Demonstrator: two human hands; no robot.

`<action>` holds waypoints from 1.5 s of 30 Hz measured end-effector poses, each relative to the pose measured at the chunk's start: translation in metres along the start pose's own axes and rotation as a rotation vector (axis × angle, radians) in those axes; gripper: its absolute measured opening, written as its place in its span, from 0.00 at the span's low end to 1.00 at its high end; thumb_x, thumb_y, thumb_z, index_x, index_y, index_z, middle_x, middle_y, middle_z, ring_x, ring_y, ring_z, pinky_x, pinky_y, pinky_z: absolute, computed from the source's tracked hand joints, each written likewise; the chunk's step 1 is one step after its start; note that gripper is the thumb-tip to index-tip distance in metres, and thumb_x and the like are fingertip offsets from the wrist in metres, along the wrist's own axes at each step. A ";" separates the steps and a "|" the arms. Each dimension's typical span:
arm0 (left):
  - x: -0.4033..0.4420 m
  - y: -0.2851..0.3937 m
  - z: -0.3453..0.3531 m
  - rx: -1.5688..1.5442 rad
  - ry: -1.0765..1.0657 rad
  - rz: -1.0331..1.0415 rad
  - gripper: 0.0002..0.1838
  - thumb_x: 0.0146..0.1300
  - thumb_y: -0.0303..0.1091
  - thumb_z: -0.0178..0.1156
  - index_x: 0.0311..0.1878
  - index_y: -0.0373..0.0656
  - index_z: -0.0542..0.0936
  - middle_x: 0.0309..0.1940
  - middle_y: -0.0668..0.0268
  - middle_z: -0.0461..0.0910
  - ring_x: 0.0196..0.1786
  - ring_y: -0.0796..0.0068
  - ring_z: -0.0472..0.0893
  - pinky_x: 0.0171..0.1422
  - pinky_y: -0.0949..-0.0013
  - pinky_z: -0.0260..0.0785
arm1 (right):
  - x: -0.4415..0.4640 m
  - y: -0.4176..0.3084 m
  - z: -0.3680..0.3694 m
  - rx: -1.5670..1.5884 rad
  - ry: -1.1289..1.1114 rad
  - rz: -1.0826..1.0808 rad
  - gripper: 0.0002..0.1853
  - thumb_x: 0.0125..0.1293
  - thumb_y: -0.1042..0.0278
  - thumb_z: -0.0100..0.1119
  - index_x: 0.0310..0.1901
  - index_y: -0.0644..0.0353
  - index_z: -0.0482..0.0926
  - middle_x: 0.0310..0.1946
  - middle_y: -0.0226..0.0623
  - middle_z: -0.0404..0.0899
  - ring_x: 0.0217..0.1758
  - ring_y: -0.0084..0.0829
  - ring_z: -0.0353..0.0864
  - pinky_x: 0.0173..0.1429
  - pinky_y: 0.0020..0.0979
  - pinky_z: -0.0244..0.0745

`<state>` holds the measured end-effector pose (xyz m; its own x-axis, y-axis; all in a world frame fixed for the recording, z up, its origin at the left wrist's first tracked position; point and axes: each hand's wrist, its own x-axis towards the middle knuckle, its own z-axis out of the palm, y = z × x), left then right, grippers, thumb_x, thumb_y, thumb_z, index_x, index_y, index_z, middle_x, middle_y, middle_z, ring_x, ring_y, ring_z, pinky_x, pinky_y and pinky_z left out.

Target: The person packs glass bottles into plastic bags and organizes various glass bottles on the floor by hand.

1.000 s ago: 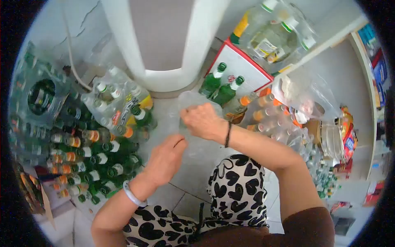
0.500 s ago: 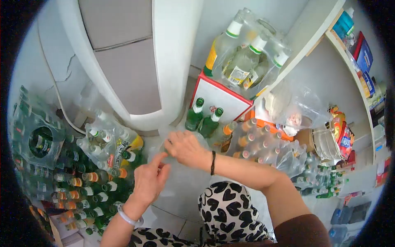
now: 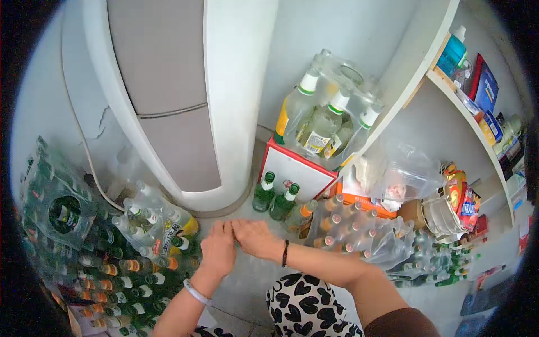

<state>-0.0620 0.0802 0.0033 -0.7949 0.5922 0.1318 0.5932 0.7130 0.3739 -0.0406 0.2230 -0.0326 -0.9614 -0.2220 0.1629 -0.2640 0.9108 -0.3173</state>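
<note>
- Meeting low in front of the red-edged white box (image 3: 306,175) and to its left, the left hand (image 3: 219,247) and the right hand (image 3: 257,238) are touching or nearly touching at the fingertips; which of the two is unclear.
- The left hand's fingers are pointing up, bunched together; the right hand's are curling over beside them. Whether either set is gripping something cannot be told.
- Nearest the right hand, two green bottles (image 3: 275,202) are standing upright just in front of the box.
- An orange-labelled bottle (image 3: 304,215) is standing to their right, also in front of the box.
- Large plastic-wrapped bottles (image 3: 323,132) are resting on top of the box.
- Further right, in front of the box, a group of pale bottles (image 3: 343,230) is standing in clear plastic.
- Left of the box, a tall white-and-grey unit (image 3: 236,101) is rising from the floor (image 3: 250,286).
- Well to the box's left, a wrapped pack (image 3: 165,224) is sitting near the left hand, with many green and orange-labelled bottles (image 3: 135,289) crowding below it.
</note>
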 end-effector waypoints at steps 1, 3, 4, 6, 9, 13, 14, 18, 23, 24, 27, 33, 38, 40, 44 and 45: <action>0.001 -0.004 0.000 -0.023 -0.020 -0.009 0.20 0.49 0.25 0.59 0.48 0.41 0.70 0.39 0.55 0.73 0.38 0.52 0.79 0.39 0.55 0.72 | 0.002 -0.001 -0.003 -0.030 0.017 -0.050 0.12 0.52 0.74 0.55 0.39 0.63 0.69 0.32 0.44 0.76 0.35 0.44 0.80 0.33 0.42 0.74; 0.004 -0.006 -0.005 -0.038 -0.032 -0.017 0.17 0.50 0.24 0.57 0.46 0.40 0.70 0.38 0.54 0.73 0.37 0.51 0.78 0.38 0.54 0.72 | 0.009 -0.002 -0.008 -0.061 0.045 -0.106 0.08 0.56 0.73 0.50 0.39 0.63 0.70 0.32 0.44 0.76 0.34 0.42 0.80 0.31 0.39 0.75; 0.004 -0.005 -0.008 -0.061 -0.002 -0.021 0.16 0.50 0.22 0.56 0.45 0.39 0.70 0.38 0.54 0.72 0.37 0.50 0.78 0.38 0.53 0.71 | 0.013 -0.003 -0.010 -0.052 0.085 -0.113 0.08 0.56 0.73 0.50 0.38 0.63 0.69 0.31 0.44 0.75 0.34 0.42 0.80 0.31 0.39 0.75; 0.005 -0.004 -0.011 -0.085 0.029 -0.028 0.15 0.50 0.21 0.55 0.44 0.39 0.71 0.38 0.53 0.72 0.37 0.49 0.78 0.38 0.52 0.71 | 0.017 -0.004 -0.008 -0.043 0.125 -0.122 0.07 0.57 0.72 0.50 0.37 0.63 0.69 0.30 0.44 0.75 0.33 0.42 0.80 0.30 0.38 0.75; 0.006 -0.006 -0.005 -0.149 0.112 0.008 0.17 0.51 0.19 0.53 0.47 0.37 0.71 0.38 0.52 0.71 0.38 0.47 0.77 0.38 0.52 0.71 | 0.019 0.004 0.007 -0.043 0.202 -0.113 0.07 0.57 0.71 0.50 0.37 0.61 0.69 0.28 0.41 0.74 0.32 0.42 0.79 0.30 0.38 0.74; 0.007 -0.010 0.000 -0.126 0.113 -0.001 0.25 0.50 0.18 0.54 0.54 0.37 0.68 0.41 0.51 0.70 0.38 0.46 0.77 0.38 0.52 0.71 | 0.022 0.003 0.010 0.029 0.177 0.031 0.11 0.53 0.74 0.56 0.39 0.60 0.68 0.28 0.44 0.77 0.32 0.45 0.80 0.29 0.44 0.72; 0.008 -0.009 -0.001 -0.118 0.089 -0.017 0.27 0.50 0.18 0.54 0.57 0.38 0.67 0.43 0.51 0.69 0.39 0.46 0.77 0.38 0.51 0.71 | 0.023 -0.001 0.004 0.015 0.097 0.135 0.12 0.54 0.73 0.56 0.39 0.60 0.68 0.28 0.45 0.78 0.32 0.46 0.80 0.29 0.46 0.72; 0.015 -0.016 0.012 -0.037 0.051 -0.067 0.32 0.49 0.21 0.58 0.61 0.40 0.65 0.47 0.51 0.70 0.37 0.47 0.79 0.37 0.52 0.73 | 0.021 0.000 -0.007 0.325 0.056 0.118 0.18 0.52 0.77 0.53 0.46 0.64 0.65 0.31 0.55 0.77 0.37 0.56 0.77 0.38 0.51 0.71; 0.020 -0.024 0.022 0.019 0.032 -0.058 0.31 0.49 0.22 0.60 0.59 0.41 0.65 0.43 0.52 0.72 0.36 0.48 0.80 0.37 0.53 0.73 | 0.008 -0.006 -0.016 0.342 0.014 0.154 0.22 0.53 0.75 0.54 0.52 0.67 0.66 0.36 0.55 0.77 0.41 0.56 0.77 0.43 0.49 0.72; 0.020 -0.024 0.022 0.028 0.053 -0.068 0.30 0.49 0.23 0.60 0.59 0.41 0.66 0.42 0.52 0.73 0.36 0.49 0.80 0.37 0.52 0.73 | 0.003 -0.003 -0.023 0.303 0.146 0.042 0.21 0.54 0.72 0.56 0.51 0.66 0.68 0.39 0.52 0.78 0.43 0.53 0.77 0.45 0.47 0.73; 0.021 -0.028 0.024 0.109 0.015 -0.095 0.30 0.49 0.26 0.62 0.58 0.42 0.66 0.42 0.53 0.73 0.38 0.49 0.80 0.39 0.52 0.73 | -0.011 0.024 -0.067 0.080 0.293 0.087 0.21 0.56 0.61 0.62 0.49 0.63 0.74 0.46 0.45 0.77 0.47 0.45 0.78 0.47 0.40 0.75; 0.014 -0.034 0.012 -0.120 0.019 -0.145 0.32 0.50 0.27 0.62 0.60 0.41 0.64 0.48 0.51 0.73 0.46 0.47 0.78 0.47 0.52 0.72 | -0.057 0.122 -0.111 -0.361 -0.126 0.443 0.27 0.53 0.45 0.63 0.43 0.62 0.76 0.33 0.49 0.80 0.38 0.48 0.81 0.40 0.44 0.75; -0.004 -0.036 -0.003 -0.315 0.020 -0.192 0.31 0.50 0.25 0.61 0.60 0.40 0.64 0.53 0.50 0.71 0.52 0.47 0.74 0.54 0.53 0.68 | -0.063 0.156 -0.066 -0.214 -0.223 0.428 0.21 0.55 0.55 0.62 0.46 0.63 0.78 0.32 0.50 0.81 0.39 0.48 0.80 0.41 0.42 0.74; -0.019 -0.034 -0.007 -0.320 0.116 -0.157 0.31 0.49 0.25 0.60 0.60 0.40 0.65 0.54 0.50 0.70 0.55 0.47 0.72 0.56 0.53 0.67 | -0.063 0.131 -0.078 -0.237 -0.202 0.394 0.19 0.54 0.58 0.62 0.44 0.63 0.78 0.31 0.51 0.80 0.38 0.48 0.81 0.41 0.41 0.74; -0.050 -0.027 -0.023 -0.119 0.031 0.122 0.36 0.44 0.25 0.64 0.61 0.43 0.67 0.54 0.58 0.72 0.51 0.57 0.74 0.55 0.57 0.68 | -0.073 0.080 -0.135 -0.091 -0.053 0.427 0.15 0.53 0.64 0.62 0.40 0.64 0.79 0.29 0.49 0.80 0.33 0.41 0.81 0.37 0.38 0.73; -0.056 -0.026 -0.026 -0.045 -0.114 0.246 0.35 0.43 0.25 0.64 0.60 0.44 0.68 0.55 0.60 0.72 0.50 0.59 0.75 0.54 0.58 0.68 | -0.078 0.076 -0.154 -0.053 -0.006 0.417 0.14 0.54 0.62 0.62 0.38 0.63 0.79 0.29 0.50 0.80 0.33 0.41 0.81 0.36 0.38 0.72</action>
<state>-0.0364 0.0186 0.0098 -0.6065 0.7860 0.1202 0.7584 0.5263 0.3845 0.0259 0.3628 0.0744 -0.9856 0.1674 0.0248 0.1519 0.9396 -0.3066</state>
